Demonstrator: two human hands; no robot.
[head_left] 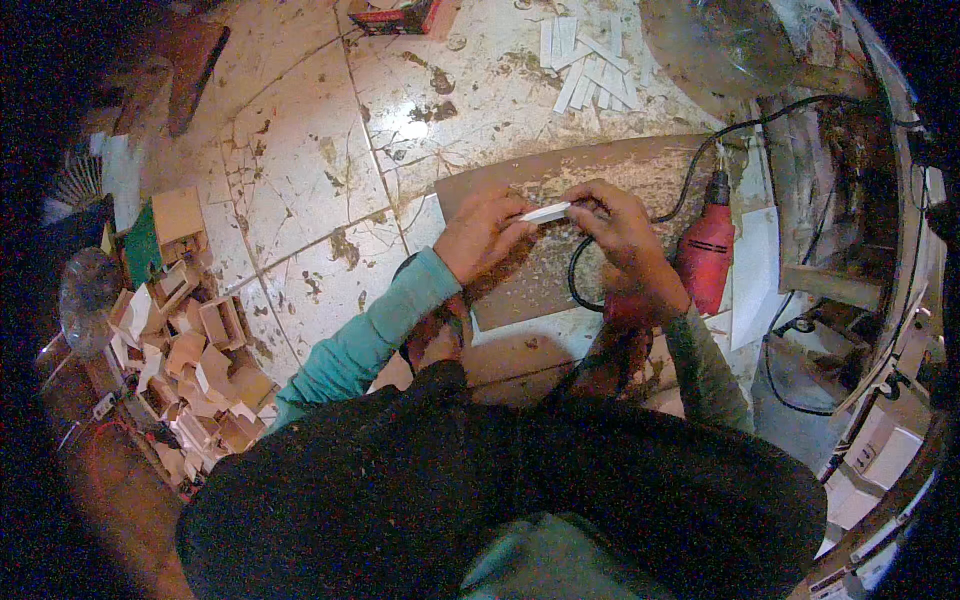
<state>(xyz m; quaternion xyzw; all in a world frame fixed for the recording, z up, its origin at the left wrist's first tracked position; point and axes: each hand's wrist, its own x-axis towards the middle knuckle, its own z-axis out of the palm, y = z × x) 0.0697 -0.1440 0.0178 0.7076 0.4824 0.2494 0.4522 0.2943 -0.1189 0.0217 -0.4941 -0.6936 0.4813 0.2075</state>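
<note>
Between my two hands is a short, narrow white strip (pixel 546 213), held above a brown board on the floor. My left hand (pixel 484 236) pinches its left end between thumb and fingers. At the other end, the fingers of my right hand (pixel 617 226) are closed on the same strip. The brown board (pixel 500 295) lies under both hands, its surface scattered with pale chips. Just right of my right hand lies a red power drill (pixel 708 250) with a dark chuck pointing away from me and a black cord.
Several white strips (pixel 590 72) lie piled on the tiled floor at the far right. A red box (pixel 398 16) stands at the far edge. Many small cardboard boxes (pixel 190 350) are heaped at the left. The black cord (pixel 690 170) loops behind my right hand. A wooden frame (pixel 835 285) stands at right.
</note>
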